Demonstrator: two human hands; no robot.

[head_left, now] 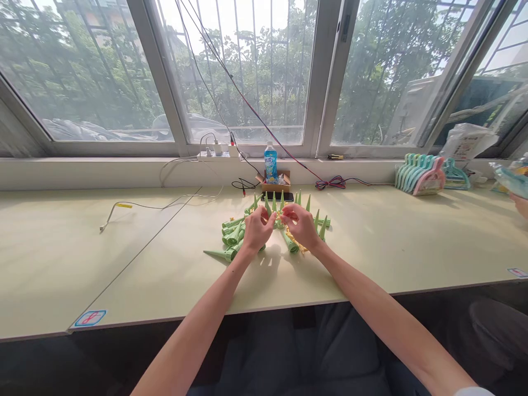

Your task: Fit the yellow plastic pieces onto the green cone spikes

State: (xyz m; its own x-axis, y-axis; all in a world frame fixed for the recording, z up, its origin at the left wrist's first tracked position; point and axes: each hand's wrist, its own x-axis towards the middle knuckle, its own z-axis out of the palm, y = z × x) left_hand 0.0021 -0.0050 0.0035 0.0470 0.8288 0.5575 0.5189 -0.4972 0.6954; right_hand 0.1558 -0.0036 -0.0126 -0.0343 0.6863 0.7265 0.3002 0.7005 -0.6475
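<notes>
Both of my hands are held close together over a group of green plastic cone-shaped spikes (pixel 235 234). The fingers of my left hand (pixel 258 228) are closed in a pinch. My right hand (pixel 303 225) is pinched too, its fingertips facing the left ones. What sits in either pinch is too small to make out; a bit of yellow shows between the fingertips. Several spikes stand point up behind the hands, while others lie on their sides to the left. Small yellow pieces (pixel 303 248) are scattered under my right hand, which partly hides them.
Behind the spikes are a dark phone (pixel 277 196), a cardboard box (pixel 281 187) and a blue-labelled bottle (pixel 270 162). Cables (pixel 336 182) lie along the wall. At right are pastel hangers (pixel 421 175) and another person's hand (pixel 520 204). The table's front edge (pixel 289 307) runs below my forearms.
</notes>
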